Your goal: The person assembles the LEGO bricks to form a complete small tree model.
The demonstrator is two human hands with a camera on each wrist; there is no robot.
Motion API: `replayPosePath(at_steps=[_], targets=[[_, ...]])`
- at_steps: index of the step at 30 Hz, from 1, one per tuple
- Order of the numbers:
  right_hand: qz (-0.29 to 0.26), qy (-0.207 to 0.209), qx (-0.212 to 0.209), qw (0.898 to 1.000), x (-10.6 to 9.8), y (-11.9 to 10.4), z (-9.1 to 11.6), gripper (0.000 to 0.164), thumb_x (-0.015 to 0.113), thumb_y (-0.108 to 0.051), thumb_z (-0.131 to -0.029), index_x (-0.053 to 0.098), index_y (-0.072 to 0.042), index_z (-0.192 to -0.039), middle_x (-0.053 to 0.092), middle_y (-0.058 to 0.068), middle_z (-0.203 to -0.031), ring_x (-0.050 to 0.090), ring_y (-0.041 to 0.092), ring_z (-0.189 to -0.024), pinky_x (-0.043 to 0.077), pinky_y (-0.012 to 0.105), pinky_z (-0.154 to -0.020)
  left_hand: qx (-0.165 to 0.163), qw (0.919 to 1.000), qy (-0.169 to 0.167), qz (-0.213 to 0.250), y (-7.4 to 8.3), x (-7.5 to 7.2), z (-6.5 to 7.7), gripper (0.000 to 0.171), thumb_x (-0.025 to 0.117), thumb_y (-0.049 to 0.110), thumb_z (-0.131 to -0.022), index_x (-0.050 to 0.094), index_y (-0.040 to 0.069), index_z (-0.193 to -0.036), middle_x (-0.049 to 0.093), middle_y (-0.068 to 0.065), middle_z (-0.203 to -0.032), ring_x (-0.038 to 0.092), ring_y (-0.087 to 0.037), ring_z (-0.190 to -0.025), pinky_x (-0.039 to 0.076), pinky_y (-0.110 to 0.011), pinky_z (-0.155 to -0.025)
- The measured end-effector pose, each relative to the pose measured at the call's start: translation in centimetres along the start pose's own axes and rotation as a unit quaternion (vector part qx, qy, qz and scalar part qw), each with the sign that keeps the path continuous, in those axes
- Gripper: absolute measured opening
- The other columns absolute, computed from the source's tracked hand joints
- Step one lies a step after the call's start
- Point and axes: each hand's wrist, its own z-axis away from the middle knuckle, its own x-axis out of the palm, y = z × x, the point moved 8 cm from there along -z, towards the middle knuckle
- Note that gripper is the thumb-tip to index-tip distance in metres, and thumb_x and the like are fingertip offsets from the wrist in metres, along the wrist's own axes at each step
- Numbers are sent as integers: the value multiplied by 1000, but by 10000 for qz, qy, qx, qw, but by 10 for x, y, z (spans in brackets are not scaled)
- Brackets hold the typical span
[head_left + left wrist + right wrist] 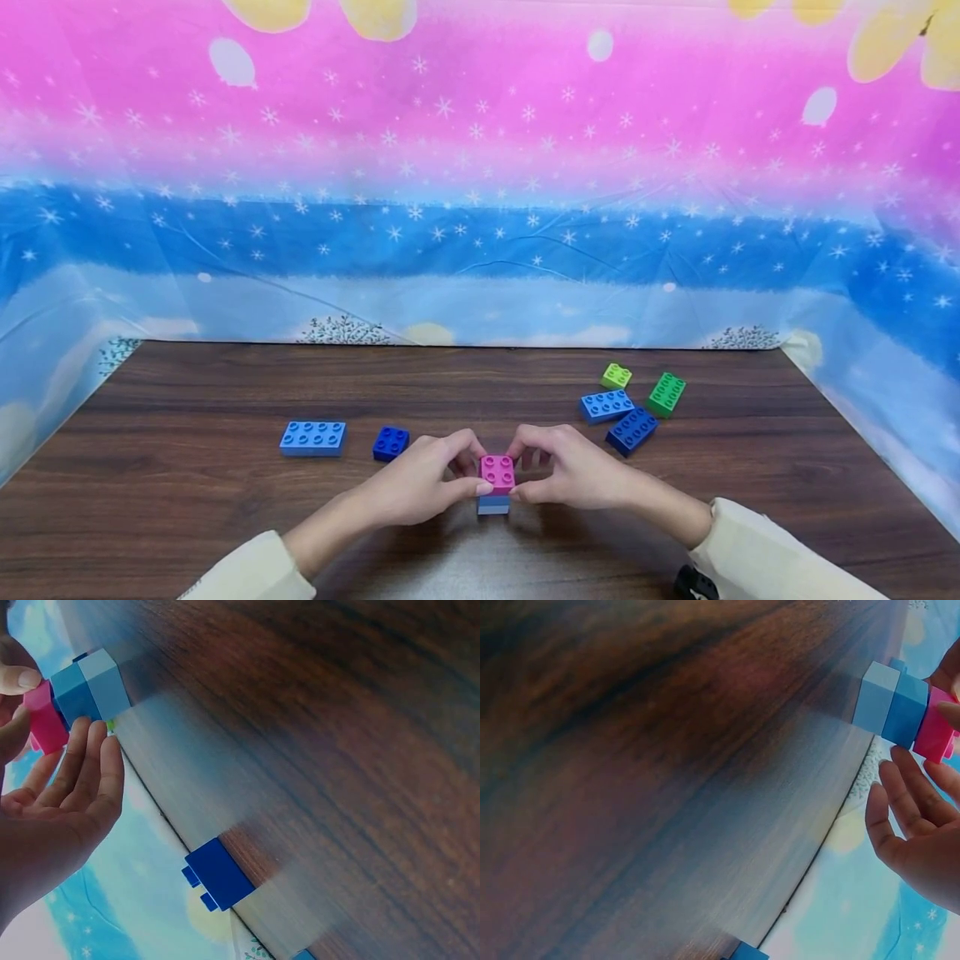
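Note:
A small stack of toy building bricks stands upright on the table in front of me. On top is a pink brick (497, 472) with studs facing up. Under it come a blue brick (73, 691) and, at the bottom, a pale blue brick (103, 676). My left hand (426, 479) pinches the pink brick from the left between thumb and forefinger. From the other side, my right hand (581, 468) grips the same brick with its thumb and forefinger. In both wrist views the remaining fingers are held beside the stack.
Left of the hands lie a long light blue brick (312, 439) and a square dark blue brick (391, 444). At the back right are lime (616, 376), green (667, 394), blue (607, 406) and dark blue (632, 431) bricks. A patterned cloth (480, 242) hangs behind the wooden table (225, 500).

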Motion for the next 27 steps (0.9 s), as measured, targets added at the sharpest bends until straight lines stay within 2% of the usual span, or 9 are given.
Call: replayPosePath(at_steps=[6,14,20,27], targets=[[31,-63,1,10000,0,0,0,23,71,-21,-79,58,-13,-96,62,-5,-92,56,12,-80,48,27,-70,-21,10000,-61,22,-1,1,0,19,62,22,-88,55,7,-97,61,4,-81,58,-10,-74,47,-22,-65],[-203,-342,446,9982,-1,0,3,22,65,-27,-85,60,-14,-102,61,-6,-97,57,12,-86,49,26,-74,53,9999,-89,-45,0,1,0,19,62,22,-88,54,8,-97,61,4,-80,58,-8,-74,47,-22,-65],[-228,-388,388,9982,-2,-2,3,21,65,-24,-85,61,-13,-102,62,-5,-97,57,8,-84,49,25,-73,54,9999,-100,-67,-1,1,0,19,62,22,-88,54,8,-98,62,5,-80,58,-7,-73,47,-22,-65],[-237,-461,357,9980,-2,-3,1,21,66,-24,-85,61,-12,-101,62,-4,-97,58,12,-86,49,25,-73,-15,9999,-78,-84,-3,3,0,17,63,21,-88,55,10,-97,62,5,-79,58,-6,-73,47,-22,-65]])
